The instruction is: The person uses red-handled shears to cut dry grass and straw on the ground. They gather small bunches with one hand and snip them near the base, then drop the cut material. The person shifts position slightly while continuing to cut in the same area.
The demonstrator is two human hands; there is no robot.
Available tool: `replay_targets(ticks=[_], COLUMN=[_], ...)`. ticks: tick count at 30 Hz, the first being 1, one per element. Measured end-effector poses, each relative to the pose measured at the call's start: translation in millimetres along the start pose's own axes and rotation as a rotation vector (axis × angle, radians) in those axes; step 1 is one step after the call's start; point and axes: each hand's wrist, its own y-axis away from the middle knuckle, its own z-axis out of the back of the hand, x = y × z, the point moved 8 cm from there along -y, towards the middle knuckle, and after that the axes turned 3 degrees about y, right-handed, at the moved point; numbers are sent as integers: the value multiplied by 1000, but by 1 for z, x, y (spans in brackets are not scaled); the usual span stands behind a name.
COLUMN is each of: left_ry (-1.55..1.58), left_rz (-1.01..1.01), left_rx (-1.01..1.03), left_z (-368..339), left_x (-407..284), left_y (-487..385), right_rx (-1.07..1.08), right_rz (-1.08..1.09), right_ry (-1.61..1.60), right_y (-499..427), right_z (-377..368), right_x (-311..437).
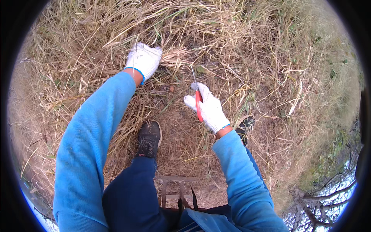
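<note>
My left hand [144, 60], in a white knitted glove with a blue cuff edge, is closed around a bunch of dry grass stalks [175, 58]. The cut-looking ends fan out to the right of the fist. Lower and to the right, my right hand [208, 107] wears a matching glove. It holds red-handled shears [198, 104], whose narrow metal blade points up and away from me, its tip a little below the bunch. Part of the handle is hidden by the fingers, and I cannot tell whether the blades are apart.
Dry, tangled grass [246, 43] covers the ground, with some green blades among it. My dark shoe [149, 139] stands on flattened straw; the other shoe [246, 126] is partly hidden. A low slatted seat frame [174, 185] is beneath me. Bare branches [313, 211] show at lower right.
</note>
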Motion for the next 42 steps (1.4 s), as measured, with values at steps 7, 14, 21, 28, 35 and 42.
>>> replay_targets(ticks=[7,14,21,28,35,42], left_ry=[-1,-20,-7,51,-26,53], left_rz=[-82,-87,-111,-108,-173,-86], left_rx=[-118,-167,-84,-152,-203,-123], left_z=[24,26,23,12,-2,-10], left_x=[11,21,21,28,16,19], left_y=[38,49,47,49,50,45], right_rx=[365,410,375,296,317,478], right_rz=[-188,-225,-155,-144,-62,-212], right_ry=[-583,-523,-326,-272,85,92], right_y=[-50,-139,-148,-117,-123,-137], right_z=[-9,-32,-27,-10,20,-5], right_x=[0,16,31,17,16,25])
